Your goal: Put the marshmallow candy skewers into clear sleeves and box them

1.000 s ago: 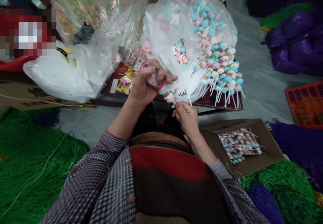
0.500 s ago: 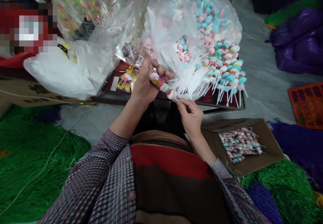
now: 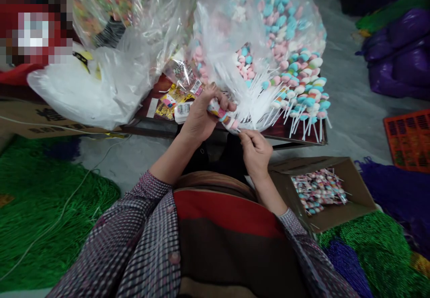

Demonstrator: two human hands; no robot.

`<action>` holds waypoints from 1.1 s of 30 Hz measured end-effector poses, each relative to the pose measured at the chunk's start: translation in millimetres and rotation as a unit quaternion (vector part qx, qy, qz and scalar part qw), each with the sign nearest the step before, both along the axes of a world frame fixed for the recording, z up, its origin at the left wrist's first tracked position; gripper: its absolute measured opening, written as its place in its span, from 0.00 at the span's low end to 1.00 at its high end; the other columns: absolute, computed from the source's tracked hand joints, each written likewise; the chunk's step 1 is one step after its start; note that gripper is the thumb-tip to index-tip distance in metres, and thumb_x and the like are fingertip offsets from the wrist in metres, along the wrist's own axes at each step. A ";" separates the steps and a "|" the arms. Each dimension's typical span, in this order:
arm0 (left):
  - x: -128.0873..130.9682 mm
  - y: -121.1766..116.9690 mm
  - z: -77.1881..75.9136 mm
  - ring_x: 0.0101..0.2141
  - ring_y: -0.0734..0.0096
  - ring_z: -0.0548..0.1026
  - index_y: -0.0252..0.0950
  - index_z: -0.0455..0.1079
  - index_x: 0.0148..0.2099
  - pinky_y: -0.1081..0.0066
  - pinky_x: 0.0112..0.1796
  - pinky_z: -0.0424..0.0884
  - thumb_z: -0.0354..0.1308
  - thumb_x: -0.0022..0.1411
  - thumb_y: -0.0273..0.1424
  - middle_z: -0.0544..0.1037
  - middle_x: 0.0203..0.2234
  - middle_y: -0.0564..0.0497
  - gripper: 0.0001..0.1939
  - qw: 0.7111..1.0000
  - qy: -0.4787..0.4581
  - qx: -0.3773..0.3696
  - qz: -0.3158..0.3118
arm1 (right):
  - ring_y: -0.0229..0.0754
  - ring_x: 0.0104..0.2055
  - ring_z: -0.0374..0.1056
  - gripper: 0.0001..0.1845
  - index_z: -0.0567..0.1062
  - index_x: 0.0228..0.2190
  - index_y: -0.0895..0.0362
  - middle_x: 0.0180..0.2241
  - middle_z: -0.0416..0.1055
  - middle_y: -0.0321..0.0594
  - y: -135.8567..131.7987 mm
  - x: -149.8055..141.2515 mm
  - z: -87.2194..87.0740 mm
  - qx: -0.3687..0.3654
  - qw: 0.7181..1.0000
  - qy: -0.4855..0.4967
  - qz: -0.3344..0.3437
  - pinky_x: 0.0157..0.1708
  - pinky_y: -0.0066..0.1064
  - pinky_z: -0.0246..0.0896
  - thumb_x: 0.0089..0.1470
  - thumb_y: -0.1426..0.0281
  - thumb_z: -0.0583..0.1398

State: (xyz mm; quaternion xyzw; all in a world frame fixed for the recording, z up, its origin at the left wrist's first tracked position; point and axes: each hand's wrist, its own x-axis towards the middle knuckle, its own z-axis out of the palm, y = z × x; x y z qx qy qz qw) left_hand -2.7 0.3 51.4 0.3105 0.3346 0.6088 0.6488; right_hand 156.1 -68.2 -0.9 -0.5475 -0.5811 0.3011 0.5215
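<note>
A marshmallow stick [image 3: 231,122] in pink, blue and white, partly inside a printed clear wrapper, lies between my hands above the table's front edge. My left hand [image 3: 203,118] is wrapped round its upper, wrapped part, hiding some of it. At the lower end, my right hand [image 3: 258,153] pinches the thin white stick between thumb and fingertips. Just behind my left hand are printed clear wrappers [image 3: 183,71]. A yellow printed packet [image 3: 169,103] and a small white labelled object [image 3: 182,112] lie left of it. Loose white sticks [image 3: 257,103] spread out behind my right hand.
A large clear bag of marshmallows [image 3: 278,15] stands at the back, with a pile of skewered marshmallows [image 3: 305,85] at right. Another bag [image 3: 101,6] holds colourful sweets. An open carton [image 3: 359,199] of wrapped sticks sits low right. A white plastic bag [image 3: 87,92] lies left.
My left hand has shifted slightly right and down along the marshmallow stick, covering more of it. The small white labelled object has come into view. My right hand still pinches the stick's end.
</note>
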 end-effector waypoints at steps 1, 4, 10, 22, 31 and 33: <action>-1.2 -0.6 -0.2 0.30 0.68 0.78 0.41 0.67 0.30 0.59 0.45 0.77 0.57 0.66 0.50 0.67 0.19 0.56 0.20 1.000 0.007 0.004 -0.008 | 0.35 0.24 0.62 0.11 0.82 0.32 0.52 0.21 0.68 0.31 -0.5 -0.5 2.0 -0.056 0.997 0.055 0.026 0.28 0.30 0.61 0.59 0.60 0.64; -4.1 -2.4 -0.8 0.31 0.66 0.80 0.41 0.68 0.32 0.58 0.47 0.78 0.59 0.65 0.48 0.66 0.18 0.56 0.18 0.999 0.016 0.021 -0.027 | 0.30 0.15 0.49 0.18 0.80 0.30 0.54 0.12 0.54 0.23 -0.8 -2.8 7.7 -0.215 0.943 0.221 0.124 0.23 0.28 0.57 0.57 0.52 0.64; -1.2 -6.9 2.2 0.32 0.67 0.80 0.40 0.64 0.29 0.60 0.47 0.77 0.62 0.62 0.48 0.64 0.16 0.58 0.19 0.994 0.031 0.056 -0.086 | 0.27 0.12 0.37 0.22 0.73 0.26 0.54 0.10 0.45 0.17 -0.3 -10.8 15.5 -0.354 0.821 0.364 0.263 0.21 0.27 0.60 0.54 0.49 0.66; 6.7 -3.2 1.5 0.32 0.70 0.79 0.38 0.68 0.33 0.65 0.43 0.75 0.59 0.66 0.46 0.67 0.19 0.58 0.17 0.998 0.027 -0.012 -0.048 | 0.38 0.31 0.70 0.13 0.78 0.33 0.54 0.27 0.75 0.35 -4.6 -6.0 7.3 -0.018 1.000 -0.021 0.010 0.36 0.33 0.67 0.61 0.58 0.61; 9.3 -13.9 -4.7 0.33 0.68 0.80 0.39 0.62 0.32 0.63 0.45 0.75 0.65 0.62 0.41 0.67 0.18 0.59 0.16 0.992 0.022 0.003 -0.124 | 0.28 0.12 0.45 0.22 0.74 0.30 0.54 0.11 0.51 0.19 0.3 -10.2 14.3 -0.305 0.877 0.295 0.225 0.25 0.29 0.65 0.56 0.47 0.63; 8.6 -12.0 -5.0 0.33 0.69 0.80 0.39 0.62 0.32 0.63 0.45 0.75 0.64 0.63 0.40 0.67 0.18 0.60 0.15 0.994 0.013 -0.011 -0.107 | 0.30 0.15 0.54 0.19 0.76 0.35 0.53 0.15 0.61 0.23 -1.2 -8.4 17.5 -0.253 0.916 0.238 0.200 0.25 0.28 0.64 0.57 0.50 0.63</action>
